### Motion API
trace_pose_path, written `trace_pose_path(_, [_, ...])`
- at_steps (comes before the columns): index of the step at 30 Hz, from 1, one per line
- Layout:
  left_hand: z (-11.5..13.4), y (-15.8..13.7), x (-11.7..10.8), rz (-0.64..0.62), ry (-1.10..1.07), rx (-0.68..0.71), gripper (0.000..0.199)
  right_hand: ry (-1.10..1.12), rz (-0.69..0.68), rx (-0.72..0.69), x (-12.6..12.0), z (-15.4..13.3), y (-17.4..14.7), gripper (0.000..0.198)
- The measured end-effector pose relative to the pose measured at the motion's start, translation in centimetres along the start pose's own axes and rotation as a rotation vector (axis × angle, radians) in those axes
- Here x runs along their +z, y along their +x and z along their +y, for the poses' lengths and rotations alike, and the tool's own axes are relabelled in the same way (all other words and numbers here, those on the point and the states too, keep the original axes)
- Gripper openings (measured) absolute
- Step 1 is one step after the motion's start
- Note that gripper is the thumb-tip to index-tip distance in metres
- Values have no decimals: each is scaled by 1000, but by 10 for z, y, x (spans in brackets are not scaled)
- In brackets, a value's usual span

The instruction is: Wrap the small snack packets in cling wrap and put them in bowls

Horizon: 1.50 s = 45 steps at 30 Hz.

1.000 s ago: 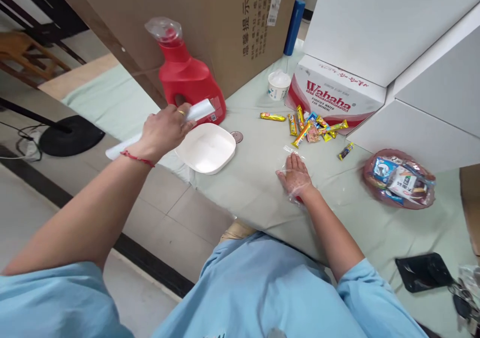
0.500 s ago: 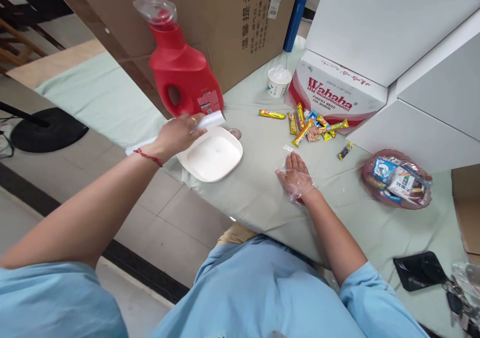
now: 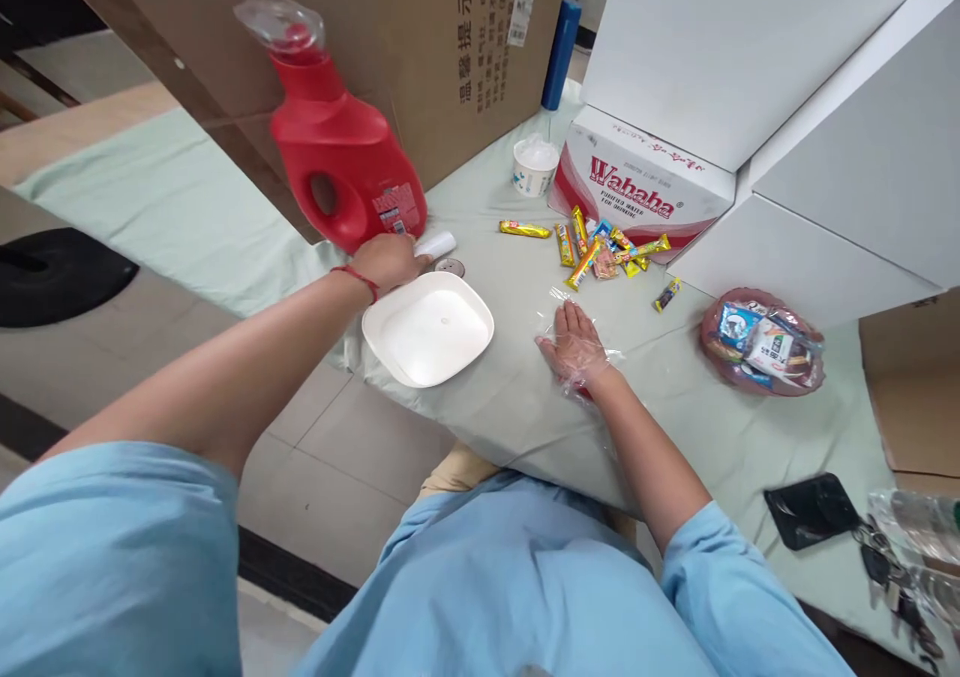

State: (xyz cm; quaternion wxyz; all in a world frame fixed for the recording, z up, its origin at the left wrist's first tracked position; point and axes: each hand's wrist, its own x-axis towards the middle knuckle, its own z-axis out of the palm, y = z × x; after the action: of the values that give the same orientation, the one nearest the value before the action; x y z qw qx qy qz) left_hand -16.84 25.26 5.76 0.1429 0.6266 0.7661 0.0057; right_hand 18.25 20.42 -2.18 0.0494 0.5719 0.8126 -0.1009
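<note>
My left hand (image 3: 390, 260) is closed on one end of a white roll (image 3: 437, 246), low over the table behind the white tray (image 3: 427, 332). Its fingertips are partly hidden. The white tray stands bare at the table's front edge, just below that hand. A round brown disc (image 3: 451, 267) lies beside the roll. On the cloth to the right, my right hand (image 3: 576, 345) rests flat, fingers stretched out, with clear thin plastic (image 3: 581, 369) around it. Something red shows at its wrist. Yellow-wrapped snack sticks (image 3: 583, 263) lie in a pile beyond my right hand.
A red jug (image 3: 345, 157) stands against a large cardboard box (image 3: 427, 67). Behind the snacks are a paper cup (image 3: 534, 172) and a Wahaha carton (image 3: 637, 192). A pink bowl (image 3: 709, 352) of packets, a black pouch (image 3: 810, 510) and keys (image 3: 892, 577) lie right.
My left hand has moved right and down with the white roll, to behind the tray. My right hand stays flat on the cloth. The view has shifted slightly.
</note>
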Motion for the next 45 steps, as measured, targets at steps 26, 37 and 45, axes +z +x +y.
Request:
trace_pose_path(26, [138, -122, 84, 2, -281, 992, 53, -127, -8, -38, -21, -27, -17, 62])
trace_pose_path(37, [88, -140, 89, 92, -150, 940, 28, -90, 111, -57, -23, -26, -19, 52])
trace_pose_path(45, [63, -157, 117, 53, -118, 826, 32, 184, 35, -118, -34, -3, -16, 56])
